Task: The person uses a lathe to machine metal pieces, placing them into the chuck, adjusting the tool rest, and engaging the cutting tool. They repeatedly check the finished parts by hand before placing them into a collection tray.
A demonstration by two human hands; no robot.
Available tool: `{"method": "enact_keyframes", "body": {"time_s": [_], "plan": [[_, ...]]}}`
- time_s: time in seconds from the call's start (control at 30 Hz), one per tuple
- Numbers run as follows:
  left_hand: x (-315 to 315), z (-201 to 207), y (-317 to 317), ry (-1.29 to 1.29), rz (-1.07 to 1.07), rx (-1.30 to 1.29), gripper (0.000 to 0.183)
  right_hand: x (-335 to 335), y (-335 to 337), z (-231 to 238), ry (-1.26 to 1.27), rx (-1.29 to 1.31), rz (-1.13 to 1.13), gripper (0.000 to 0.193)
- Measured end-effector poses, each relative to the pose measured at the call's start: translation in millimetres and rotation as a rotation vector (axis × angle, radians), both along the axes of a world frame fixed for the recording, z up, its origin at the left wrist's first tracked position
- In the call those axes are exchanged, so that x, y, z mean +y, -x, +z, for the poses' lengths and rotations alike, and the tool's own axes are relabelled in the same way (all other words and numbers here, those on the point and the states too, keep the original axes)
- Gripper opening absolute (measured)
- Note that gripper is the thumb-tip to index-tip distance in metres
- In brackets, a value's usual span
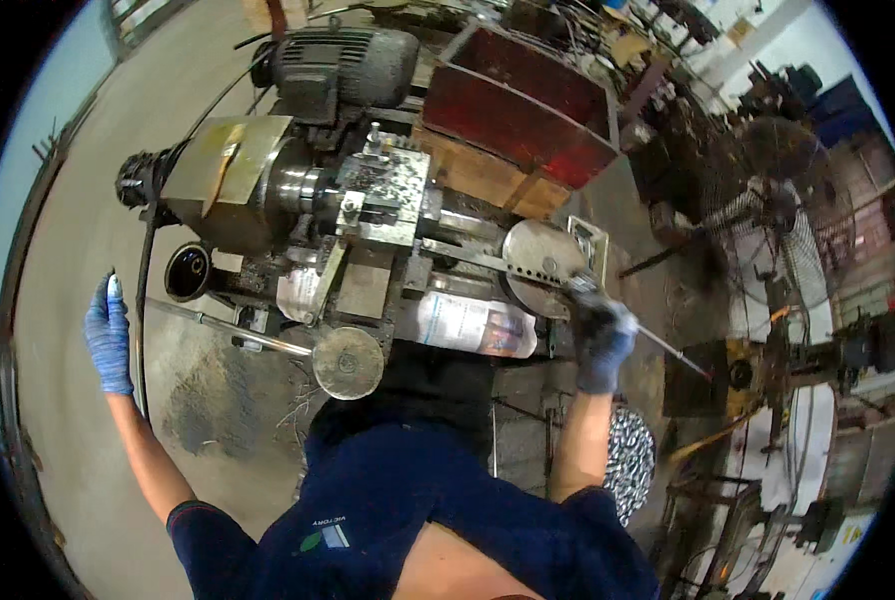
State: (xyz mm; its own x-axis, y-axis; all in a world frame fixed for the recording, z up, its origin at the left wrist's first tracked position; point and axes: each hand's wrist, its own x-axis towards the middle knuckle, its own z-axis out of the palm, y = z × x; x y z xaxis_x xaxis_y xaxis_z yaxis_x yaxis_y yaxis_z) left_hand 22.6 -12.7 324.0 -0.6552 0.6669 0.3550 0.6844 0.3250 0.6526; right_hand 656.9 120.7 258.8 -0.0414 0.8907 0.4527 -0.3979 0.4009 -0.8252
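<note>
At the far left the left hand (108,335), in a blue glove, is raised with fingers loosely spread and holds nothing; it hangs just beside a thin dark belt (146,290) that drops from the left end of the machine, though whether it touches the belt cannot be told. To its right stands the lathe (368,215), old and grimy, bare metal worn grey and spotted; a brass-coloured guard (226,158) covers its left end, a dark motor (340,62) sits behind on the far side, and a round handwheel (348,362) faces the person on the near side; a long thin rod (230,328) runs leftward from that wheel. Behind the lathe sits a red metal tray (520,100). Further right a larger pale disc (542,265) closes the lathe's right end; just beside it the right hand (602,335), in a dark grey glove, is closed around a slim metal lever (658,345) that slants down to the right. At the far right stands a fan (788,235).
</note>
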Motion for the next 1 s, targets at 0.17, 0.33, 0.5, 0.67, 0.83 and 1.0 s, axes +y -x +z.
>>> {"method": "enact_keyframes", "body": {"time_s": [0.17,0.33,0.5,0.67,0.83,1.0], "plan": [[-84,-34,58,0.134,0.155,0.27,0.039,53,179,119,-0.221,-0.782,0.319,0.046],[-147,-76,62,0.356,0.211,0.251,0.039,108,298,104,-0.643,-1.543,0.2,0.053],[-147,-94,22,0.531,0.233,-0.299,0.04,133,344,86,-0.392,-1.777,0.349,0.058],[-150,-116,27,0.402,0.179,0.206,0.046,142,361,77,-0.291,-1.737,0.4,0.066],[-143,-109,21,0.45,0.201,0.159,0.046,155,356,65,-0.041,-1.517,0.399,0.066],[-142,-106,21,0.507,0.22,0.141,0.044,155,363,74,0.047,-1.395,0.375,0.065]]}}
